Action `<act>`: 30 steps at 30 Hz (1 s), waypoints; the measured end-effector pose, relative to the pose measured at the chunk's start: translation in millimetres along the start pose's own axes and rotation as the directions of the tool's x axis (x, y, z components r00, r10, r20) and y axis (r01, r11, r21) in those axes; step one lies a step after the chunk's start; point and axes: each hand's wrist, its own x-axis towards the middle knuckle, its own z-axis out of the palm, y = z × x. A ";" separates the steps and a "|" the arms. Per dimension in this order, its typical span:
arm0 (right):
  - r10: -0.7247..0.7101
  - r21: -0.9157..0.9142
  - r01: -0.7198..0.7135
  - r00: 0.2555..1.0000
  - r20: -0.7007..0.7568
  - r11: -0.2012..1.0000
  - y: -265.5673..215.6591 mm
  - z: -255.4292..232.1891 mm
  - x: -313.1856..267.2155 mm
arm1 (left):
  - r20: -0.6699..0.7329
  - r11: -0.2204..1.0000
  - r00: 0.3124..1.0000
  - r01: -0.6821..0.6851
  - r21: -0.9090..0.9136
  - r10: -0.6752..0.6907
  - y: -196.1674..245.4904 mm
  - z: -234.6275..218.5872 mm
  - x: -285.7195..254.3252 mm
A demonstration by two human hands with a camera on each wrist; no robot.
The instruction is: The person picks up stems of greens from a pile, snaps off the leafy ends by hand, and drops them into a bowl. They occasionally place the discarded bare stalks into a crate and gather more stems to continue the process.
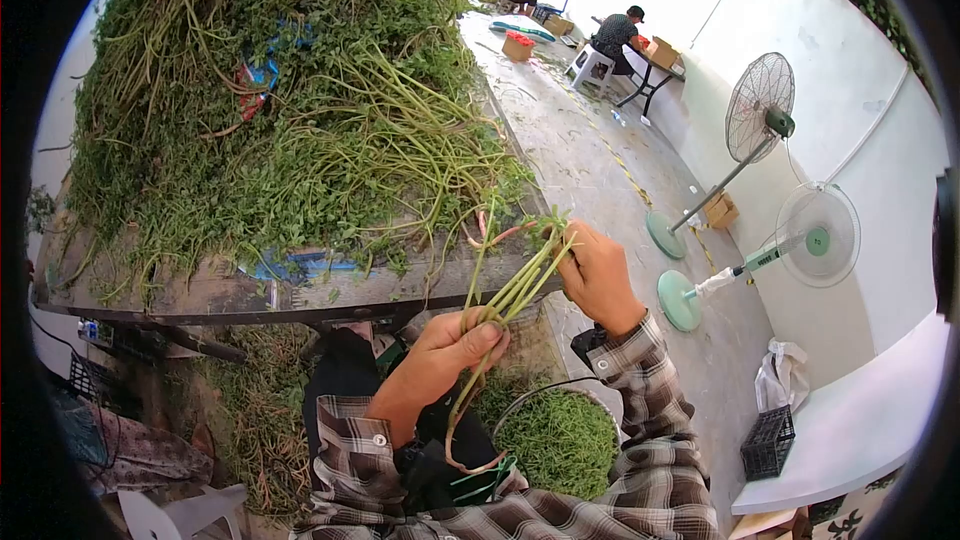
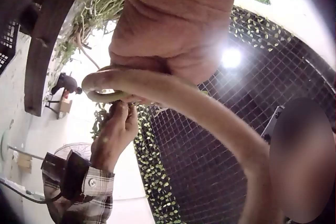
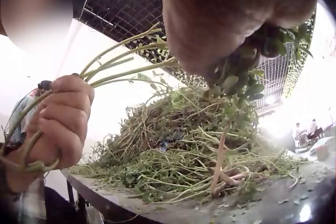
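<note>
My left hand [image 1: 440,355] grips a bundle of long green stems [image 1: 520,292] near their lower ends, with the thumb across them. Farther up, my right hand [image 1: 603,280] pinches the leafy end, where small rounded leaves [image 3: 230,83] show below its fingers in the right wrist view. Between the hands the stems run slanted, just off the near edge of the table. One stem's tail [image 1: 452,430] hangs below the left hand, and in the left wrist view a thick stem [image 2: 210,108] curves close to the camera.
A tall heap of leafy stems [image 1: 300,130] covers most of the dark table [image 1: 190,302]. Below the hands stands a round container of cut green tips [image 1: 560,440]. Stems lie on the floor [image 1: 260,410] at left. Two fans [image 1: 760,105] and a seated person [image 1: 615,40] are to the right.
</note>
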 end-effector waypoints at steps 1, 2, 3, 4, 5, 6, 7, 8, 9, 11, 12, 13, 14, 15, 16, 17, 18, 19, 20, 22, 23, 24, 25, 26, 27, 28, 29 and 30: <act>-0.003 -0.014 0.003 0.999 -0.042 1.000 -2.4 -2.2 -1.4 | 0.000 1.000 1.000 0.000 0.000 0.000 1.0 1.0 0.3; -0.006 -0.029 0.003 0.996 -0.084 1.000 -3.5 -4.0 -2.6 | 0.001 1.000 1.000 0.017 0.001 -0.017 2.9 2.6 0.6; -0.005 -0.029 0.002 0.996 -0.084 1.000 -2.9 -5.1 -3.4 | 0.001 0.999 0.999 0.034 0.001 -0.034 3.5 4.2 1.1; 0.062 0.002 -0.062 0.993 -0.103 0.998 -1.9 -6.3 -4.4 | 0.001 0.999 0.999 0.035 0.000 -0.035 2.2 6.7 2.3; 0.128 0.034 -0.125 0.984 -0.121 0.992 -0.9 -7.8 -5.6 | 0.007 0.999 0.999 0.044 0.010 -0.044 0.5 10.3 3.8; 0.131 0.034 -0.128 0.984 -0.122 0.991 1.5 -8.7 -5.9 | 0.014 0.998 0.998 0.054 0.020 -0.054 -0.9 13.7 5.1; 0.262 0.205 -0.243 0.963 -0.069 0.948 5.9 -8.6 -5.6 | 0.018 0.998 0.998 0.057 0.020 -0.058 -2.4 16.2 6.0; 0.377 0.364 -0.353 0.926 0.005 0.862 10.8 -7.8 -6.2 | -0.003 0.995 0.997 0.079 0.055 -0.079 -4.4 18.0 7.0; 0.381 0.363 -0.356 0.925 0.003 0.861 18.3 -4.8 -8.5 | -0.026 0.991 0.995 0.101 0.090 -0.099 -6.7 19.0 8.1; 0.488 0.628 -0.440 0.866 0.108 0.642 32.0 2.6 -12.3 | -0.014 0.992 0.996 0.087 0.092 -0.086 -14.3 17.7 11.2; 0.490 0.626 -0.444 0.865 0.112 0.641 31.0 3.2 -11.6 | -0.005 0.993 0.997 0.073 0.095 -0.073 -18.0 17.1 12.3; 0.388 0.408 -0.350 0.921 -0.012 0.843 29.1 4.1 -11.0 | -0.007 0.993 0.997 0.078 0.089 -0.078 -20.9 17.2 13.2; 0.251 0.144 -0.235 0.963 -0.100 0.961 28.7 4.5 -11.0 | 0.001 0.992 0.998 0.069 0.108 -0.069 -23.4 17.2 14.8; 0.267 0.144 -0.252 0.959 -0.093 0.957 40.1 8.6 -13.4 | 0.011 0.990 0.998 0.067 0.125 -0.069 -25.5 18.3 15.3; 0.249 0.001 -0.251 0.959 -0.132 0.968 62.7 14.9 -18.5 | 0.000 0.985 0.996 0.086 0.149 -0.087 -22.4 21.3 15.9; 0.231 -0.144 -0.255 0.959 -0.163 0.956 80.9 14.1 -24.7 | 0.035 0.993 0.994 0.101 0.060 -0.103 -21.7 22.7 10.9; 0.391 0.019 -0.395 0.898 -0.202 0.918 88.3 -3.3 -30.1 | 0.015 0.994 0.998 0.056 0.093 -0.058 -18.3 22.9 7.9; 0.553 0.180 -0.523 0.805 -0.215 0.833 96.8 -21.4 -39.9 | -0.001 0.992 1.000 0.022 0.121 -0.022 -14.5 23.0 5.0; 0.648 0.370 -0.544 0.712 -0.272 0.753 117.6 -27.1 -57.0 | -0.099 0.995 0.995 0.038 0.087 -0.030 -10.6 21.9 3.2; 0.773 0.522 -0.581 0.554 -0.308 0.624 134.8 -38.6 -92.1 | -0.182 1.000 0.983 -0.019 -0.014 0.016 -10.6 14.3 5.0; 0.806 0.556 -0.597 0.527 -0.271 0.578 132.9 -48.8 -114.1 | -0.177 0.993 0.982 -0.081 -0.086 0.065 -14.9 11.5 5.1; 0.837 0.596 -0.606 0.495 -0.236 0.526 126.2 -53.3 -142.2 | -0.178 0.991 0.983 -0.058 -0.118 0.036 -12.5 11.9 5.1; 0.867 0.579 -0.653 0.442 -0.233 0.488 120.6 -55.8 -175.3 | -0.183 0.987 0.983 -0.044 -0.152 0.016 -10.5 14.5 6.9; 0.861 0.451 -0.735 0.452 -0.232 0.507 119.4 -57.5 -204.4 | -0.141 0.983 0.988 -0.079 -0.168 0.055 -14.6 16.7 11.0; 0.855 0.320 -0.793 0.470 -0.219 0.518 118.9 -56.3 -229.9 | -0.108 0.977 0.989 -0.121 -0.176 0.103 -17.7 18.5 13.8; 0.875 0.230 -0.849 0.430 -0.221 0.475 111.6 -53.8 -258.3 | -0.083 0.980 0.988 -0.140 -0.143 0.129 -18.6 22.1 14.9; 0.853 0.143 -0.852 0.463 -0.241 0.503 112.7 -46.6 -292.4 | -0.077 0.981 0.991 -0.119 -0.152 0.108 -21.5 22.6 15.6; 0.880 0.048 -0.892 0.433 -0.196 0.450 106.1 -44.6 -318.8 | -0.092 0.982 0.990 -0.119 -0.150 0.106 -24.0 21.9 16.9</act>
